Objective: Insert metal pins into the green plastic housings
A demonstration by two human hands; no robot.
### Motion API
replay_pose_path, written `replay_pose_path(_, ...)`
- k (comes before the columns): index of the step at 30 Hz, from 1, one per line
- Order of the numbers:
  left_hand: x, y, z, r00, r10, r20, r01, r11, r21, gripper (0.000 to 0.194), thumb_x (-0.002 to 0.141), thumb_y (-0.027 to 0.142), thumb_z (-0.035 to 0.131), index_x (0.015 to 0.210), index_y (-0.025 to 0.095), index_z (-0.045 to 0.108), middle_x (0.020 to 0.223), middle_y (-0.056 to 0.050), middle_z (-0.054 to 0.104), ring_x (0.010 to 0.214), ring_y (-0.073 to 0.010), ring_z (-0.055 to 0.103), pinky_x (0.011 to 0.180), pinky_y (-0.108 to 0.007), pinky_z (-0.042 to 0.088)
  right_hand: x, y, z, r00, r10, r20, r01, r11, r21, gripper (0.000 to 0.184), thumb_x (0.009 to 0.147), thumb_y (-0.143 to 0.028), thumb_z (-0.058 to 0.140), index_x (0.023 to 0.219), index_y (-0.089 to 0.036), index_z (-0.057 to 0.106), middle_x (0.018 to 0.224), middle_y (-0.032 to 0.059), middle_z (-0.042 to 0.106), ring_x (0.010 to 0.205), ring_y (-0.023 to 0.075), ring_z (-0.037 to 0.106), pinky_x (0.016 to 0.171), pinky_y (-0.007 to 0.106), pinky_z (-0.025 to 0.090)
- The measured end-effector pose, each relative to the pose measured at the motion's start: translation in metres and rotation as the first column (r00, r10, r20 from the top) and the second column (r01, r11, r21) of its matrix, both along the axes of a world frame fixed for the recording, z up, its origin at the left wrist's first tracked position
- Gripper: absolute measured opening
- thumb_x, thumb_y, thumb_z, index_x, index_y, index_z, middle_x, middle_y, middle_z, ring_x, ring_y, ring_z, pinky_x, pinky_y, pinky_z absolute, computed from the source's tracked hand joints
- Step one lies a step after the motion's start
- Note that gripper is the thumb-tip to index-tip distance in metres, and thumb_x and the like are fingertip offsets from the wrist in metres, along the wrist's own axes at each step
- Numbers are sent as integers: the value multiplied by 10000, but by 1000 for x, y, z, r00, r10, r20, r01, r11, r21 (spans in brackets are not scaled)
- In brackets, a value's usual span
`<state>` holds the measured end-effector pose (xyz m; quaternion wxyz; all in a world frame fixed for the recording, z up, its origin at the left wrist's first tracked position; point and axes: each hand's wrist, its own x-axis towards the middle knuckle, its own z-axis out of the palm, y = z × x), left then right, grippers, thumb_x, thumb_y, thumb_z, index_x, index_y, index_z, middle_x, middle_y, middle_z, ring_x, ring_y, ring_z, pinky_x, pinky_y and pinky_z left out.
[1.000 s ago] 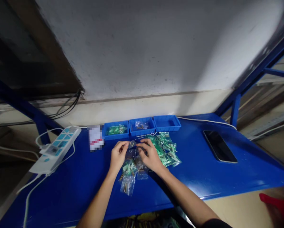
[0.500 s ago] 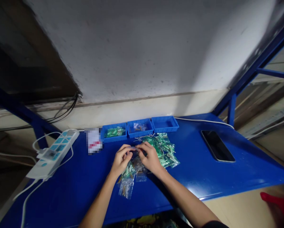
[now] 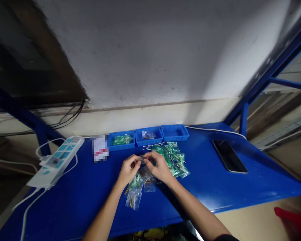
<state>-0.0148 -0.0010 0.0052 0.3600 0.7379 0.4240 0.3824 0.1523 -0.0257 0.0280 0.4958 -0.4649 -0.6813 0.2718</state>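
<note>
Plastic bag (image 3: 142,158): pinching it between fingers (image 3: 150,154) of left hand (image 3: 129,169) and right hand (image 3: 159,166), above packets (image 3: 134,198) on blue surface (image 3: 97,190).

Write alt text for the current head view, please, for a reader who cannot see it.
The left hand and right hand together hold what looks like a small bag above a blue table. Bags of small parts lie near them, three blue trays stand behind, a power strip lies at left and a phone at right.
</note>
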Motion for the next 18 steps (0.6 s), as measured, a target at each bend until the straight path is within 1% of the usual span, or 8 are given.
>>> replay_pose_path(2,1,-1,2,999,16,-43,-15,1000,26,181,871,297,498,911,165,616,803,-29,589,699,-137,550,636,-235,423,7,2,12,998,-51,38,48,997,62,105,808,-158,516,811,-188,616,731,15,600,699,149,551,645,268,434)
replay_pose_path(5,0,-3,6,992,9,-128,-3,999,44,204,873,310,496,982,180,609,832,-31,572,695,-133,540,624,-235,424,19,12,36,973,-225,-58,231,961,153,87,825,-190,515,813,-190,601,765,20,611,714,151,551,676,282,441)
replay_pose_path(7,0,-6,10,976,-74,-207,85,995,45,219,852,320,529,1019,199,603,904,-42,573,787,-155,556,695,-257,443,24,24,49,930,-314,-189,348,919,187,78,839,-227,520,842,-189,588,798,24,615,742,152,567,695,283,457)
replay_pose_path(9,0,-9,14,933,-186,-307,205,978,32,282,790,344,612,1048,233,600,1007,-45,569,929,-195,547,840,-319,430,26,42,54,897,-352,-268,410,888,206,108,851,-268,514,856,-184,581,803,29,617,740,150,577,700,283,468)
replay_pose_path(11,1,-11,16,884,-254,-392,281,960,13,350,728,361,678,1055,265,602,1084,-36,557,1028,-230,513,956,-389,365,26,61,50,911,-358,-205,394,901,182,158,844,-308,524,882,-170,592,807,46,632,734,158,589,696,292,473)
replay_pose_path(14,1,-12,15,866,-248,-434,276,961,4,316,739,357,669,1037,276,607,1079,-31,564,1032,-241,506,993,-433,321,31,79,31,937,-348,21,346,935,78,361,779,-378,599,1054,-144,583,887,97,652,828,215,602,716,337,475)
replay_pose_path(16,1,-11,13,879,-237,-413,260,966,0,271,764,336,645,1024,270,605,1035,-30,581,1003,-239,519,988,-439,319,39,78,15,913,-405,54,403,914,42,431,798,-397,570,1129,-122,555,940,127,649,879,237,596,728,357,474)
replay_pose_path(18,1,-9,9,907,-214,-364,228,974,-6,249,772,323,637,1011,261,604,969,-27,590,952,-228,539,947,-417,356,48,67,2,882,-471,18,470,882,16,400,837,-404,512,1119,-126,566,938,126,652,864,231,599,720,353,473)
